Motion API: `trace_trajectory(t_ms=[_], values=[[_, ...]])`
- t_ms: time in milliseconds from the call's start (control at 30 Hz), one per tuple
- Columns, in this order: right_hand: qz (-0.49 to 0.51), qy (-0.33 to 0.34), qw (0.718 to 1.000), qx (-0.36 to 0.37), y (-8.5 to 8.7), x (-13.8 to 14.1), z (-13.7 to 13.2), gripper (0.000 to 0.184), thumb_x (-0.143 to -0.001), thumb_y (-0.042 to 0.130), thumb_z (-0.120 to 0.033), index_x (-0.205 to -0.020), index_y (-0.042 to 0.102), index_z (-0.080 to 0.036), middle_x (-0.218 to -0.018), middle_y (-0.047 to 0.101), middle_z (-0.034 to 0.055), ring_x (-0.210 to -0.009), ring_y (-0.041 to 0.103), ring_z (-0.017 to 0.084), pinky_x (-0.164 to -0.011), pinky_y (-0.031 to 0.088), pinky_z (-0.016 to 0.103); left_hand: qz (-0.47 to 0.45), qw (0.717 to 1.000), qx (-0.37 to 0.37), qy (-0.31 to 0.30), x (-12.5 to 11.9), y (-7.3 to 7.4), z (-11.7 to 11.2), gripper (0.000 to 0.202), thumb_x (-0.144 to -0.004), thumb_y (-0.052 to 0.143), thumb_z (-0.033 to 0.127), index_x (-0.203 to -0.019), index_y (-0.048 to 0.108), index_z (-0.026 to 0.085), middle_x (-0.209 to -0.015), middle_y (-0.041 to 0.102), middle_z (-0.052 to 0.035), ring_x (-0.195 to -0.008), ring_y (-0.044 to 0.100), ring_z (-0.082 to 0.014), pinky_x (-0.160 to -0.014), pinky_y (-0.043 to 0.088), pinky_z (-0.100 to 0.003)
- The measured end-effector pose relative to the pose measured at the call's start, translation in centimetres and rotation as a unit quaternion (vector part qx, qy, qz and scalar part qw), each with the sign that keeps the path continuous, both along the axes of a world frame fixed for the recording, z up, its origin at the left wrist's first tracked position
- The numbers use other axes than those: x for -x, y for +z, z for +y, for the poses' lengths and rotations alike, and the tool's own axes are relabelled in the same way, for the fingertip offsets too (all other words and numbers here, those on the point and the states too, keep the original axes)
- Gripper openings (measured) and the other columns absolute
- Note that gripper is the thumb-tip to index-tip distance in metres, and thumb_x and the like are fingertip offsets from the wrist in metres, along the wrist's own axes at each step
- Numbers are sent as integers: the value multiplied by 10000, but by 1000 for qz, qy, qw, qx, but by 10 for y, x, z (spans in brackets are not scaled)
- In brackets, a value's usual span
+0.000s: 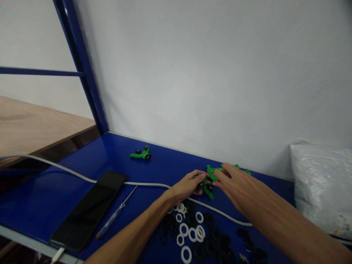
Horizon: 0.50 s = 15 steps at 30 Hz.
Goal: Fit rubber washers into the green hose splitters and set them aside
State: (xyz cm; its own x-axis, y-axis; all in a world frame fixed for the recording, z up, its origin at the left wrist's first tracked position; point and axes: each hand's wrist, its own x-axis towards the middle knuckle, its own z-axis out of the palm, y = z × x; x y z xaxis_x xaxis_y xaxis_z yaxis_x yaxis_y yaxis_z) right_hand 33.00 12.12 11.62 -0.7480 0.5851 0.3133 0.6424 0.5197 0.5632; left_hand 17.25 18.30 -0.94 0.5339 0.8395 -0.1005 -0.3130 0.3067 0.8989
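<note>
My left hand (189, 184) is closed round a green Y-shaped hose connector (209, 193) with black parts, above the blue table. Its upper part is covered by my fingers. My right hand (231, 180) comes in from the right, thumb and fingers pinched together beside the connector. What they pinch is too small to make out. Just behind my hands lie more green connectors (211, 169), partly hidden by the right hand. Below, on the table, are loose white ring washers (186, 254) and black rings (200, 252).
Another green connector (141, 154) lies at the back left. A black phone (89, 211) and a screwdriver (115, 215) rest on the left of the blue table (165, 165). A white cable (148, 184) crosses it. At the right stands a clear plastic bag (321, 187); small black parts (249, 244) lie in front.
</note>
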Motion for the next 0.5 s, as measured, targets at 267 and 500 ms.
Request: trace_trajectory(t_ms=[267,500], values=[[-1,-24,1000,18,-3,-2,-2,139,-900,553,-49,-921,599,-179,-851,625,66,-638,577,179,-596,453,280,6,1000,-10,-9,3,6,-3,487,-821,698,589,-1023,610,154,-868,586,0,-596,466,-53,-587,336,-225],[-15,-19,1000,11,-2,-1,-4,230,-873,510,-6,-989,604,-181,-865,622,71,-676,565,196,-639,446,299,10,1000,-3,-6,4,7,-4,442,-856,680,545,-1071,628,162,-888,599,-7,-627,484,-65,-614,365,-222]])
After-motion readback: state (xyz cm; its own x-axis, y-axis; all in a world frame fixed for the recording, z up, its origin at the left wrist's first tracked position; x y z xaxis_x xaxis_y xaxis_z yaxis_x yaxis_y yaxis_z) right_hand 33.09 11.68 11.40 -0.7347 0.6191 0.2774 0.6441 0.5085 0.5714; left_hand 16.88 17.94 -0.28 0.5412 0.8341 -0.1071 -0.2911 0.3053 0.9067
